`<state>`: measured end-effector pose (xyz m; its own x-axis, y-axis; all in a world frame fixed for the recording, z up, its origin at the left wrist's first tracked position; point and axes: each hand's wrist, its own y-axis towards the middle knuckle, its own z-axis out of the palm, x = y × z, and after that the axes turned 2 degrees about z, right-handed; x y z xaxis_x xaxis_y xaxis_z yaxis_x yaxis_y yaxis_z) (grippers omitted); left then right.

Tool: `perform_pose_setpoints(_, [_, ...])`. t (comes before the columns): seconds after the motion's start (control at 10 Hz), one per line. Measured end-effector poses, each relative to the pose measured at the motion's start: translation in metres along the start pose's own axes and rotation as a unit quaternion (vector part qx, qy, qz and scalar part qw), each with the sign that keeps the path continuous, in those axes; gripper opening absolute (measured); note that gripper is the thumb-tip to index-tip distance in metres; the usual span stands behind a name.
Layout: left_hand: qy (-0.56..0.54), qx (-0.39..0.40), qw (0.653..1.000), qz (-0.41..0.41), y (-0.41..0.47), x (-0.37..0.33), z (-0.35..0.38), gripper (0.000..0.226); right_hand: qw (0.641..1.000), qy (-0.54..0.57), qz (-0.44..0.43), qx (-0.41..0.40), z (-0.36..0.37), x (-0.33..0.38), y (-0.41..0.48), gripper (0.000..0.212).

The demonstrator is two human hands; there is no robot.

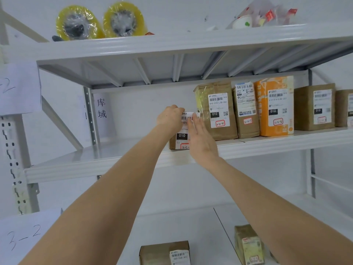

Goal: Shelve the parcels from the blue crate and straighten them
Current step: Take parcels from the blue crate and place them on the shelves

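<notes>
- On the middle shelf, left hand grips the small parcel by its top, keeping it upright.
- Right hand, fingers flat, presses its front, probably aligning it with the row.

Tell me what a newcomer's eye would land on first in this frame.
Two hands meet mid-frame at the middle shelf: the left hand grips the top of a small brown parcel while the right hand lays straight fingers against its front. Right of it stands a row of labelled parcels, the orange parcel brightest; two yellow tape rolls sit on the top shelf, upper left.
</notes>
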<state>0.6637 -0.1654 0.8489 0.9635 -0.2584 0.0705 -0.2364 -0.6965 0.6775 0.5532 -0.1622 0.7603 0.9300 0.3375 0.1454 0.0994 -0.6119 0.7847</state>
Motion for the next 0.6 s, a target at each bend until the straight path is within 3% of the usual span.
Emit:
perform_pose_setpoints(0.1, [0.005, -0.014, 1.0, 0.005, 0.0, 0.003, 0.002, 0.044, 0.999, 0.016, -0.033, 0.005, 0.008, 0.004, -0.008, 0.064])
perform_pose_setpoints(0.3, [0.019, -0.021, 0.999, 0.015, 0.003, 0.005, 0.003, 0.045, 1.0, 0.021, -0.014, 0.018, 0.017, 0.009, -0.007, 0.062])
perform_pose_setpoints(0.5, [0.014, -0.012, 1.0, 0.006, 0.01, 0.01, 0.01, 0.043, 0.994, 0.064, 0.029, 0.081, 0.022, 0.009, 0.005, 0.067])
perform_pose_setpoints(0.6, [0.016, -0.013, 1.0, 0.009, 0.014, 0.013, 0.014, 0.042, 0.996, 0.026, 0.025, 0.087, 0.025, 0.011, 0.009, 0.079])
